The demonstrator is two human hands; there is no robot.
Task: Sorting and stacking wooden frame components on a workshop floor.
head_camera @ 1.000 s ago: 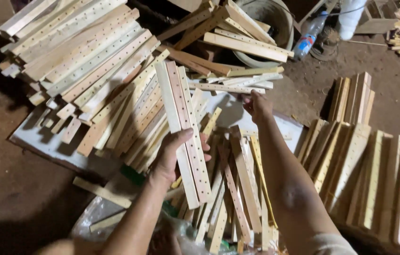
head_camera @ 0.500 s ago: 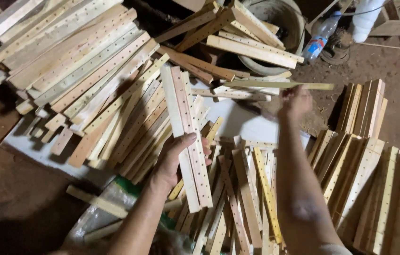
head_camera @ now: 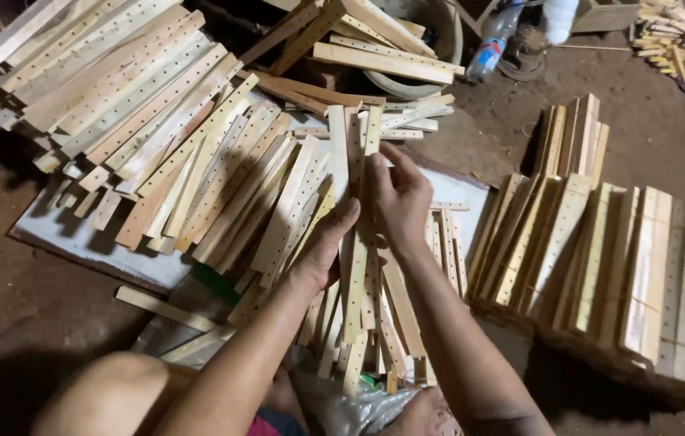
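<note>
My left hand (head_camera: pixel 328 242) and my right hand (head_camera: pixel 399 198) hold a small bundle of long wooden slats (head_camera: pixel 356 161) with rows of drilled holes, standing lengthwise between them. The left hand grips the bundle from the left side, the right hand presses a slat against it from the right. Below the hands lies a loose heap of similar slats (head_camera: pixel 375 323) on a white board (head_camera: pixel 68 234).
A large fanned pile of drilled slats (head_camera: pixel 132 105) lies at the upper left. Bundled slats (head_camera: pixel 617 258) stand in rows at the right. A round basin (head_camera: pixel 427 48) holding slats, a plastic bottle (head_camera: pixel 492 36) and wood scraps (head_camera: pixel 674 32) sit at the back on the dirt floor.
My right hand reached out to the right, picked up a slat and brought it back against the slats in my left hand. The bundle now stands more upright in view.
</note>
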